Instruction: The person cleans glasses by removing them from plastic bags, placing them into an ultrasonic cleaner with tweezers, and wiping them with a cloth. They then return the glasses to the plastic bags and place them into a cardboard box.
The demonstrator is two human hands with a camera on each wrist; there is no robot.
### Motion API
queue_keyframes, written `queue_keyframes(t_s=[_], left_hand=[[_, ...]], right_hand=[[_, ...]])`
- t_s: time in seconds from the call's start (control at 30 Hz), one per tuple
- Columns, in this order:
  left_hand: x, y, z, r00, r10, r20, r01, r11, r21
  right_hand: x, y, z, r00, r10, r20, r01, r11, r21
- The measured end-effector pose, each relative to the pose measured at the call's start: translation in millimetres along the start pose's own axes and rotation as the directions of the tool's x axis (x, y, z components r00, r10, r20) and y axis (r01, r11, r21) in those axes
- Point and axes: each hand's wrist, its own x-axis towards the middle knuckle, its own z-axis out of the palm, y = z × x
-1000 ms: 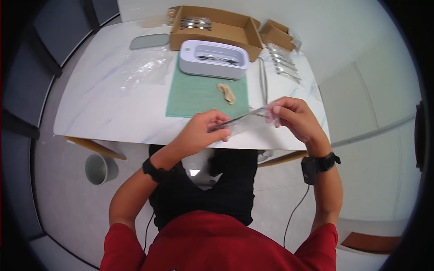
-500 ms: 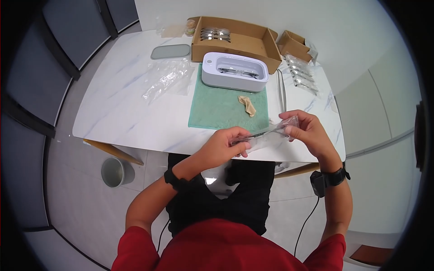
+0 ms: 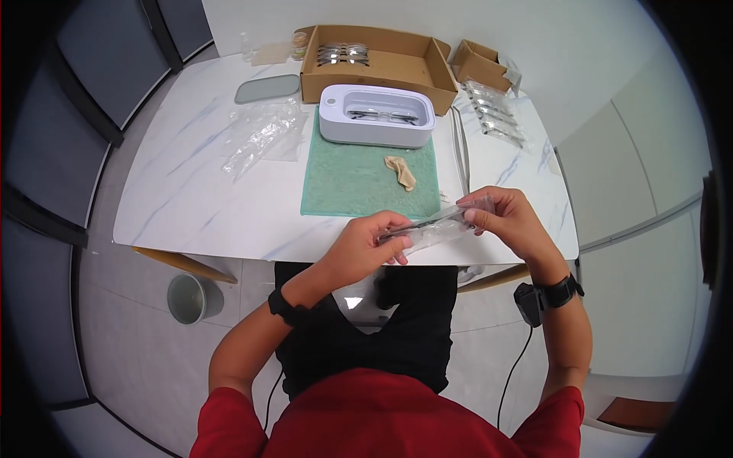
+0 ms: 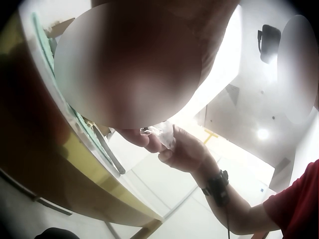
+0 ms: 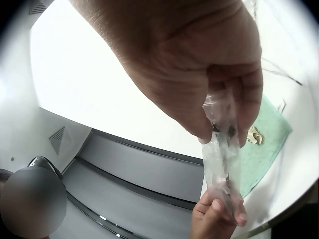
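Note:
Between both hands, over the front edge of the table, stretches a clear plastic bag with dark-framed glasses inside. My left hand pinches its left end between thumb and fingers. The other end is gripped by my right hand, with the thumb on the near side. In the right wrist view the bag hangs lengthwise from one hand to the other, and a dark part of the frame shows through the film. Blur hides most of the left hand in its own wrist view.
A lilac cleaning tub with glasses in it stands on a green towel, near a beige cloth. Behind is a cardboard box with several glasses. Bagged glasses lie right, loose clear bags left.
The bag's right end, bunched in the right fingers a second ago, now lies flatter and more spread out. Both hands keep their hold. The head view has shifted slightly.

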Motion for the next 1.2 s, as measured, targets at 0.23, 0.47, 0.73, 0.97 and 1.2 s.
queue_keyframes(t_s=[0.23,0.47,0.73,0.97,1.2], left_hand=[[1.2,-3.8,1.1,1.0,-0.008,0.013,0.008,1.0,-0.01],[0.2,-1.5,0.8,1.0,-0.003,0.02,0.003,1.0,0.011],[0.5,-3.0,0.7,1.0,0.006,0.017,-0.006,1.0,-0.01],[0.9,-5.2,-1.0,1.0,-0.004,0.006,0.004,1.0,0.016],[1.4,0.5,5.4,0.999,-0.028,-0.016,0.028,1.0,0.01]], right_hand=[[-0.8,4.5,-2.3,1.0,-0.023,0.005,0.023,1.0,-0.007],[-1.7,4.0,-1.4,1.0,-0.019,-0.002,0.019,1.0,-0.009],[-0.5,4.2,-0.7,1.0,-0.024,-0.004,0.024,1.0,0.001],[-0.7,2.6,-0.4,1.0,-0.016,-0.014,0.015,1.0,-0.021],[-1.5,5.4,-3.3,1.0,-0.004,-0.012,0.004,1.0,0.003]])
